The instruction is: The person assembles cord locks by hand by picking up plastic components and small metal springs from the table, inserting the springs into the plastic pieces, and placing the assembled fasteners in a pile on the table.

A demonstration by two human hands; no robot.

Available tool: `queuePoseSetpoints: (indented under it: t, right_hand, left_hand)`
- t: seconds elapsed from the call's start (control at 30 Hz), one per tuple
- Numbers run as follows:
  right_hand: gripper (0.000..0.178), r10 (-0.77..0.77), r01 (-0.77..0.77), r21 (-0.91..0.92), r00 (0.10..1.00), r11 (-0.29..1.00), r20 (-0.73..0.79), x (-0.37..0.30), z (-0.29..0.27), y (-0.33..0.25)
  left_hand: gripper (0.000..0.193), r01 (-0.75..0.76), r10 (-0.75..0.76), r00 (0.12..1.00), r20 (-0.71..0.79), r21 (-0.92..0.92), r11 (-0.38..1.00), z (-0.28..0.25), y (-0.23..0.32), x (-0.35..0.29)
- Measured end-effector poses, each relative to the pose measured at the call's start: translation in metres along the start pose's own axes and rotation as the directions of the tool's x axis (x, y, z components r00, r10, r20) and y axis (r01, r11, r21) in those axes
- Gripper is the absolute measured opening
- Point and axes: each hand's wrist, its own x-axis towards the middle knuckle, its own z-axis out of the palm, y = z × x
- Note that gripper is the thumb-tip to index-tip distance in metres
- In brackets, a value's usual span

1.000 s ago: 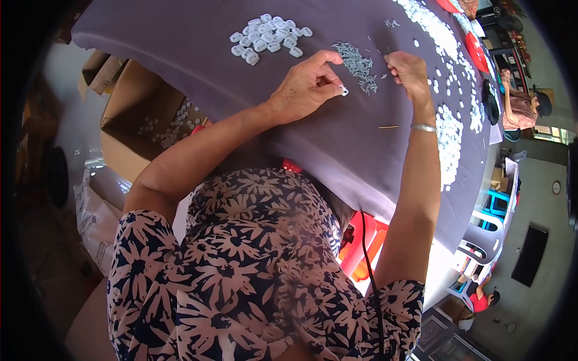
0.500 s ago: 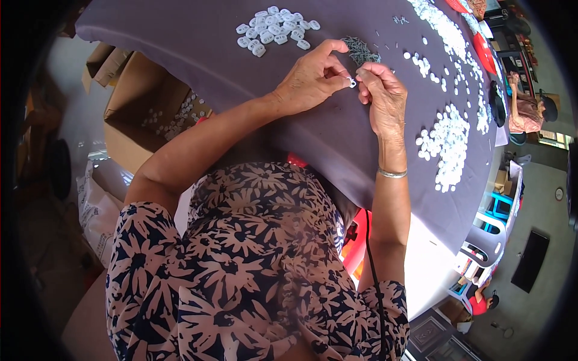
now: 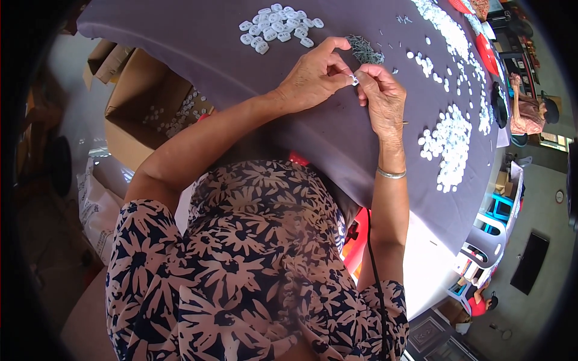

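Note:
Above the table's near edge, my left hand (image 3: 310,79) pinches a small white plastic piece (image 3: 354,80) between thumb and fingers. Against it, from the right, come the closed fingertips of my right hand (image 3: 383,96); whatever they hold is hidden. A thin gold-coloured tip (image 3: 405,123) shows beside my right wrist, its other end out of sight. Just beyond the hands lies a heap of small grey nails or screws (image 3: 364,49). To the far left is a pile of flat, rounded white plastic pieces (image 3: 280,25).
Small round white pieces (image 3: 448,144) lie in a heap at the right, with more scattered (image 3: 448,30) farther off. A dark cloth covers the table (image 3: 205,36). An open cardboard box (image 3: 129,114) stands left, loose white pieces inside. Two other people are at the right.
My right fingertips have moved slightly left and now meet the white piece in my left hand. The gold-coloured tip has come into sight by my right wrist.

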Motion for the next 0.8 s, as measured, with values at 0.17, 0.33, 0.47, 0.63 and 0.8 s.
queuePoseSetpoints:
  t: [0.17,0.33,0.47,0.63,0.8]
  right_hand:
    - [0.006,-0.034,0.033,-0.1,0.999,0.994,-0.012,-0.002,0.003,-0.002]
    - [0.006,-0.052,0.046,-0.166,0.998,0.985,-0.033,-0.002,0.008,-0.002]
    - [0.006,-0.029,0.012,-0.217,0.997,0.976,-0.076,-0.001,0.013,-0.001]
    - [0.006,-0.035,0.006,-0.275,0.994,0.961,-0.1,-0.002,0.013,-0.001]
    - [0.007,-0.027,0.019,-0.083,0.995,0.996,-0.093,-0.005,0.014,-0.007]
  left_hand:
    - [0.048,0.047,-0.046,0.998,-0.046,0.011,0.999,0.001,0.004,-0.002]
    - [0.045,0.068,-0.066,0.994,-0.089,0.015,0.998,0.004,0.005,-0.001]
    - [0.045,0.083,-0.075,0.989,-0.13,0.06,0.995,0.006,0.003,-0.001]
    - [0.047,0.081,-0.072,0.99,-0.124,0.062,0.995,0.007,0.003,0.001]
    - [0.046,0.106,-0.102,0.984,-0.145,0.018,0.994,0.005,0.007,0.001]
